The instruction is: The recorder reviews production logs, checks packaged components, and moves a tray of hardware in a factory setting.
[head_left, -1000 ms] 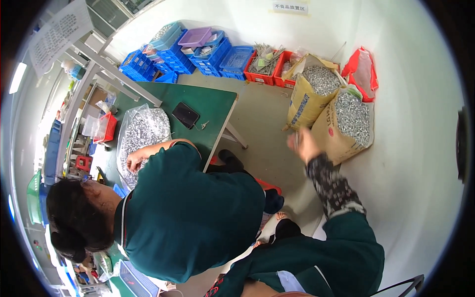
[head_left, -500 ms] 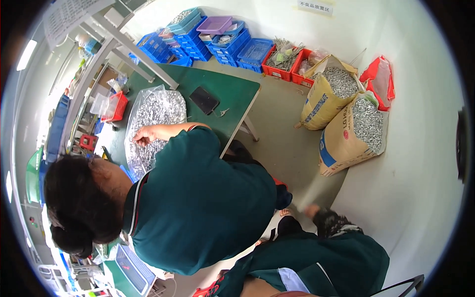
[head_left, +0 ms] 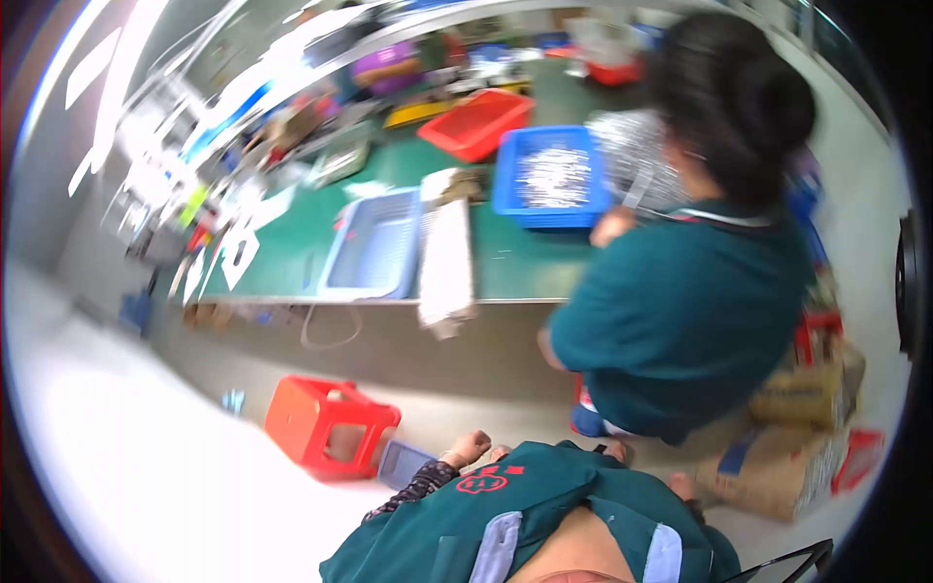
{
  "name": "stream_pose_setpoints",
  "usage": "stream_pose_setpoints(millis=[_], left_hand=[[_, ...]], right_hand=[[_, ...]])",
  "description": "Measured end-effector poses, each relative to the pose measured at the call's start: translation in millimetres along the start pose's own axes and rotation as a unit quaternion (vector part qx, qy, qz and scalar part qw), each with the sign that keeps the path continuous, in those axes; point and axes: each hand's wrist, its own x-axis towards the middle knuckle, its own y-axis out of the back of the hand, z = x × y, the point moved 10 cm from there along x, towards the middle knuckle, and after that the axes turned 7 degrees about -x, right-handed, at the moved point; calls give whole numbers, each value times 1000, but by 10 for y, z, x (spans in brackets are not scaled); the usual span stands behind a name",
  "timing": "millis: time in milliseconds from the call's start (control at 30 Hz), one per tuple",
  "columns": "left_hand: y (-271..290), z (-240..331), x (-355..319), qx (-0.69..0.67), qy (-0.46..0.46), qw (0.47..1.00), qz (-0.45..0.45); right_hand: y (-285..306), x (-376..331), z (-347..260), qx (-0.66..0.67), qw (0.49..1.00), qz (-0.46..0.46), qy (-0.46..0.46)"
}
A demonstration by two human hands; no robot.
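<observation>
My left hand (head_left: 468, 448) hangs beside my body with its fingers loosely curled and nothing visible in them. A grey-blue bin (head_left: 405, 464) and a red plastic stool (head_left: 330, 425) stand nearest to it on the floor. On the other side, my right hand (head_left: 682, 485) is blurred and partly hidden at the edge of my green shirt. Paper sacks (head_left: 775, 471) stand to the right of it. Neither hand touches the green table (head_left: 525, 277) in front of me.
A co-worker in a green shirt (head_left: 690, 321) stands at the table's right, a hand near a blue tray (head_left: 503, 185) of small shiny parts. A red tray (head_left: 476, 126), a light blue basket (head_left: 374, 243), a whitish cloth (head_left: 447, 262) and a clear bag of parts (head_left: 632, 146) lie on the table.
My view has swung left from the corner with sacks to the table's front. The co-worker now appears on the right. My left hand has come into view.
</observation>
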Motion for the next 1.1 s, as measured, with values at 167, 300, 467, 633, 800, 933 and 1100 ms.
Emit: stream_pose_setpoints(millis=[167, 300, 467, 633, 800, 933, 1100], left_hand=[[503, -1346, -771, -2, 112, 987, 114], [932, -2176, -1822, -26, 268, 936, 227], [855, -3005, -2557, -86, 349, 892, 275], [520, -2763, -2521, -180, 342, 874, 296], [854, -2831, -2347, -219, 335, 869, 292], [1500, -3031, -2058, -232, 320, 856, 333], [2233, -3283, -2072, -240, 323, 841, 361]], right_hand=[[-1372, 235, -990, -50, 946, -134, 291], [-1693, -764, -3195, -355, 866, -93, 341], [-2649, -1554, -4685, -283, 782, -186, 523], [-3456, -2460, -5504, -266, 681, -321, 602], [-3928, -2920, -5987, -282, 615, -423, 603], [-4191, -2796, -6559, -219, 631, -463, 583], [-4502, -2456, -7222, -133, 764, -479, 412]])
